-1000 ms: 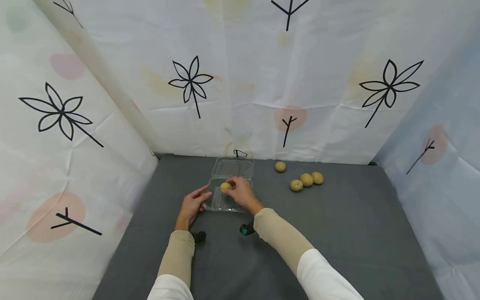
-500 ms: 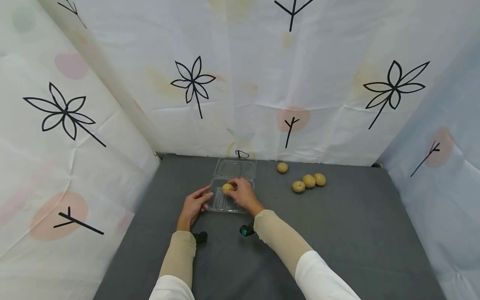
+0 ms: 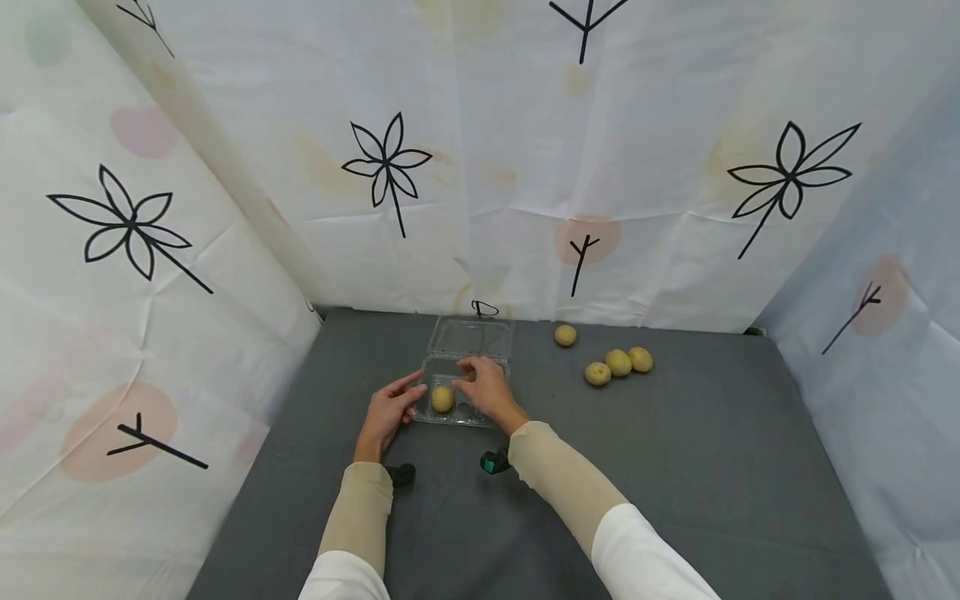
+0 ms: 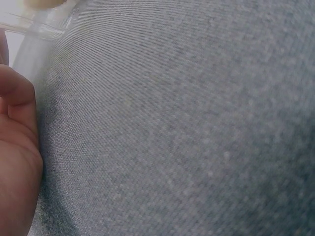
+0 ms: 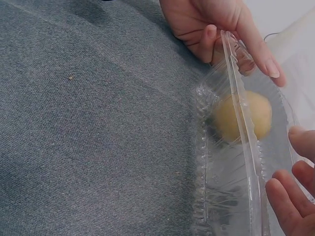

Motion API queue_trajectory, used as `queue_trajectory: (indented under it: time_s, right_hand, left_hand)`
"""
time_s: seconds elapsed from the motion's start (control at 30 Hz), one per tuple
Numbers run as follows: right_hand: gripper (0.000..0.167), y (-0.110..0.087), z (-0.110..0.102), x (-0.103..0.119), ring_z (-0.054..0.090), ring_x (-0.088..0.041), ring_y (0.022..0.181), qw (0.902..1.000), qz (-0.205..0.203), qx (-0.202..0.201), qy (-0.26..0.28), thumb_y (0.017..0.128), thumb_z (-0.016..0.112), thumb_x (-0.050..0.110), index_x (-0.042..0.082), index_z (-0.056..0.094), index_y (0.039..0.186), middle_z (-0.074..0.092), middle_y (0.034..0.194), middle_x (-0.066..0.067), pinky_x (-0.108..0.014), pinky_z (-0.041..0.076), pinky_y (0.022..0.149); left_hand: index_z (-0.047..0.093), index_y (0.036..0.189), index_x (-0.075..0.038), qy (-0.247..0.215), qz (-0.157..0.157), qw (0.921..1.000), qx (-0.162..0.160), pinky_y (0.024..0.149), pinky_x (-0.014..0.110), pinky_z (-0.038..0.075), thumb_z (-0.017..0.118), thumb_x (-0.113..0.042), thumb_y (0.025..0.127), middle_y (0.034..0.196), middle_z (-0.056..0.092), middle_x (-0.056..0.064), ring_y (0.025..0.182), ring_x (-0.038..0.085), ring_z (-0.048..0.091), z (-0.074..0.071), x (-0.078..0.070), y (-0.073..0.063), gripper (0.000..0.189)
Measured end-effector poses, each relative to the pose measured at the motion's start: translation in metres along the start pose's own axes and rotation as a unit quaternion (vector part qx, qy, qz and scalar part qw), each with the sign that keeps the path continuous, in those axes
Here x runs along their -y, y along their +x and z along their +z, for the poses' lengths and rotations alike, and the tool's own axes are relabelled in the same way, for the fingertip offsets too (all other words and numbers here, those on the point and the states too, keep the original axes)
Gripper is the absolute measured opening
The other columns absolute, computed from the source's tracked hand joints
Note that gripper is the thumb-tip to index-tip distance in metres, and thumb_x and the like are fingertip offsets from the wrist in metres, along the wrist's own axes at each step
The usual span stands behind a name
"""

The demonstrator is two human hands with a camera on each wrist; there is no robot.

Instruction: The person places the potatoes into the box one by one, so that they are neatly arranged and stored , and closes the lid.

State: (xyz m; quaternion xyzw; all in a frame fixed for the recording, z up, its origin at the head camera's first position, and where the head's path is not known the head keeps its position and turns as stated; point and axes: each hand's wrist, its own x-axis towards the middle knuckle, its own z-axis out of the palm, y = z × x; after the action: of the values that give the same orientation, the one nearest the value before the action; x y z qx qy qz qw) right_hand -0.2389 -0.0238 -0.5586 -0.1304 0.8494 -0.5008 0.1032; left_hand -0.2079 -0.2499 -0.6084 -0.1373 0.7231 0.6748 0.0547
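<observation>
A clear plastic clamshell container point(image 3: 422, 363) lies with its lid point(image 3: 471, 338) folded back toward the wall. One small yellow potato point(image 3: 442, 400) sits in the left front part of its base; the right wrist view shows this potato point(image 5: 257, 115) through the clear wall. My left hand point(image 3: 386, 414) grips the container's left side, thumb at the rim and other fingers outside. Over the base, to the potato's right, my right hand point(image 3: 486, 388) has its fingers parted and nothing between them. At the left wrist view's edge, only part of my left hand point(image 4: 17, 147) shows.
Right of the container, three potatoes point(image 3: 618, 362) lie in a touching row on the grey table point(image 3: 675, 467). Another potato point(image 3: 566, 336) lies farther back, near the patterned curtain point(image 3: 637, 275). Curtains also bound the table at left and right.
My right hand has let go of the potato, which now rests lower and nearer in the container. The left hand keeps its grip on the container's side. The view has shifted slightly.
</observation>
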Motion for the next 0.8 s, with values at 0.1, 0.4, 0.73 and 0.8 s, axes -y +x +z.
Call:
queue_trajectory:
  time_s: [0.1,0.4,0.73,0.8]
  right_hand:
    - [0.043,0.0,-0.001,0.0,0.068,-0.031,0.116,1.0,-0.003,0.003,0.005,0.098,0.071,0.02,0.004,0.062,0.136,0.062,0.13,-0.015,-0.04,0.06,0.09]
    - [0.045,0.0,-0.008,0.007,0.067,-0.03,0.115,0.9995,-0.027,-0.012,0.005,0.099,0.07,0.025,0.003,0.061,0.137,0.062,0.132,-0.017,-0.044,0.059,0.091]
    - [0.049,-0.004,-0.017,0.011,0.062,-0.027,0.12,0.9984,-0.037,-0.01,-0.041,0.1,0.066,0.04,0.011,0.059,0.14,0.059,0.135,-0.009,-0.044,0.055,0.098]
    - [0.05,-0.004,-0.019,0.011,0.061,-0.027,0.122,0.9977,-0.043,-0.013,-0.05,0.101,0.065,0.041,0.013,0.058,0.141,0.058,0.137,-0.009,-0.044,0.053,0.1]
  left_hand:
    - [0.069,0.134,-0.025,0.002,-0.002,1.0,-0.001,0.053,0.02,0.047,0.081,-0.035,0.088,0.085,0.061,-0.005,0.055,0.004,0.053,0.001,-0.001,0.0,0.049]
    - [0.069,0.134,-0.025,-0.003,0.0,1.0,0.001,0.053,0.019,0.047,0.082,-0.035,0.087,0.087,0.062,-0.004,0.054,0.004,0.054,0.0,0.001,0.002,0.05]
    - [0.068,0.136,-0.023,0.005,-0.01,0.9999,0.002,0.053,0.02,0.048,0.082,-0.036,0.087,0.085,0.059,-0.005,0.055,0.004,0.054,-0.002,0.002,0.002,0.052]
    - [0.068,0.136,-0.023,0.008,-0.008,0.9999,0.003,0.054,0.02,0.048,0.081,-0.037,0.087,0.085,0.059,-0.005,0.055,0.004,0.054,-0.001,0.001,0.002,0.052]
